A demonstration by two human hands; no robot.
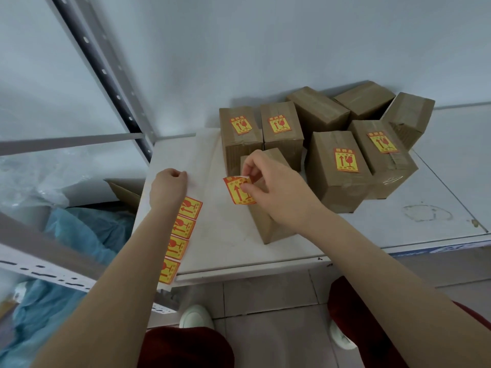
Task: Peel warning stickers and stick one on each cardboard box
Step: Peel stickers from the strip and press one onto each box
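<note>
One square sticker [234,191] — red-yellow paper

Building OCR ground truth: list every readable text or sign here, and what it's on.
"小心" on the held sticker, above an up arrow; the right hand covers the rest.
Four box stickers: arrow and wineglass signs, characters too blurred.
The sticker strip: same signs, characters too blurred.
Blue shelf-edge label: unreadable.

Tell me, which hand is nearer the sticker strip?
Left. The left hand rests right on the strip at its top end. The right hand is off to the strip's right, pinching a peeled sticker over the front box.
</note>
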